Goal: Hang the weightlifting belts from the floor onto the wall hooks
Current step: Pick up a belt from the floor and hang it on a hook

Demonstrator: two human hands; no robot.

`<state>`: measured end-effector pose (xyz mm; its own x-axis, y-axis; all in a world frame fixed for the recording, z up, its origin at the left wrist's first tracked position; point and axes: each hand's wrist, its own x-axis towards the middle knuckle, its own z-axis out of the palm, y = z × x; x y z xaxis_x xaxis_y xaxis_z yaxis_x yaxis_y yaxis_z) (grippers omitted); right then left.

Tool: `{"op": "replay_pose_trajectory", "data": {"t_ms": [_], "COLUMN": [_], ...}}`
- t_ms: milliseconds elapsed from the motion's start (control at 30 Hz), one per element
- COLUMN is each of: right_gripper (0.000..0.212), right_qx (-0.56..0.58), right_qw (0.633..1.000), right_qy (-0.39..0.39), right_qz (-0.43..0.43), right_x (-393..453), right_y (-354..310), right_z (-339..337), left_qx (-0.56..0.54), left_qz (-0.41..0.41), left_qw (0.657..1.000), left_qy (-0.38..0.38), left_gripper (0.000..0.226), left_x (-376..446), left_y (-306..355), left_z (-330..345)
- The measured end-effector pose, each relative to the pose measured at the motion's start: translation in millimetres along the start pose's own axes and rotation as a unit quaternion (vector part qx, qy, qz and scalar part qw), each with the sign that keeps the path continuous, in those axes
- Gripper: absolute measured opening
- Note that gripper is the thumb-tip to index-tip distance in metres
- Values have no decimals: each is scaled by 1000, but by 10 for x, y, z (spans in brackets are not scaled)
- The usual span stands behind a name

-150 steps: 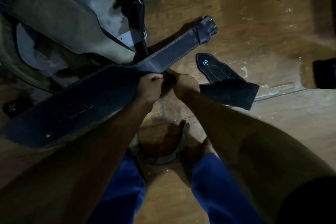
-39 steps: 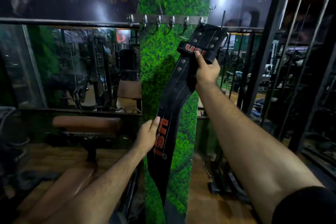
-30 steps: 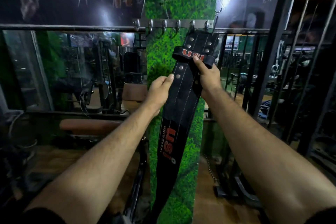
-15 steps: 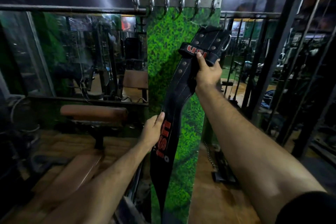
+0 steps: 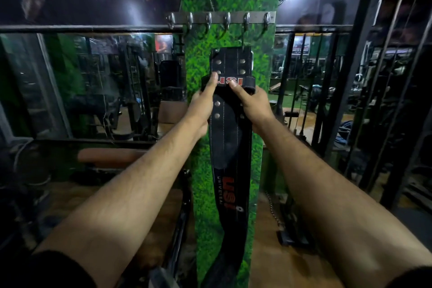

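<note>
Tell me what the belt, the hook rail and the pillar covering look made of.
Belt: apparently black leather, matte, with stitched seams and metal rivets. Hook rail: bare metal, probably steel, with shiny glints on the hooks. Pillar covering: looks like a printed grass-pattern sheet or artificial turf; cannot tell which.

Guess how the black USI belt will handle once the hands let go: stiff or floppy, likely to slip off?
The weightlifting belt likely hangs semi-stiff: it drops nearly straight, curving only near the bottom. Probably heavy for its size, given thick stitched, riveted leather. Whether it stays on the hook is unclear; both the left hand and right hand grip it.
</note>
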<state>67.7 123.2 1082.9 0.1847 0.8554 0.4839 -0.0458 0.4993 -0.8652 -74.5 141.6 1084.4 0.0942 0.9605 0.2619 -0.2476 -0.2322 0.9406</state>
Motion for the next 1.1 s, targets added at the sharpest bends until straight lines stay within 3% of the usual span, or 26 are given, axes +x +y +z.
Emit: {"op": "replay_pose_trajectory", "data": {"t_ms": [100,133,233,300,367,500,667,767,933,1000,1100], "right_gripper": [38,39,33,21,23,8,13,18,9,7,28], "right_qx": [-62,-72,-113,-101,-44,-25,-122,-148,-56,-41,-81], "right_qw": [997,996,993,993,997,998,970,967,992,991,980], "right_qy": [14,17,7,-32,-59,-41,-139,-143,-110,-121,-144], "right_qz": [-40,-44,-45,-47,-18,29,158,149,21,33,112], "right_x": [-18,-29,-113,-219,-320,-553,-911,-811,-349,-374,-633], "right_y": [19,35,136,309,540,908,1397,1208,556,680,1270], "right_z": [-19,-34,-75,-91,-84,-71,-258,-224,243,315,156], "left_qx": [-48,-65,-65,-38,-60,-105,-144,-167,-174,-163,-179], "left_qz": [-20,-32,-52,-26,16,41,15,-8,-11,12,27], "left_qw": [999,997,996,997,994,984,974,975,972,974,972], "left_qy": [4,7,20,59,88,137,173,150,158,159,149], "left_gripper": [62,59,82,69,56,78,86,87,88,86,80], "left_x": [24,32,2,15,25,42,147,189,212,234,275], "left_y": [29,30,38,6,-4,64,148,79,28,98,225], "left_z": [81,97,100,99,102,42,-303,-492,-607,-613,-678]}}
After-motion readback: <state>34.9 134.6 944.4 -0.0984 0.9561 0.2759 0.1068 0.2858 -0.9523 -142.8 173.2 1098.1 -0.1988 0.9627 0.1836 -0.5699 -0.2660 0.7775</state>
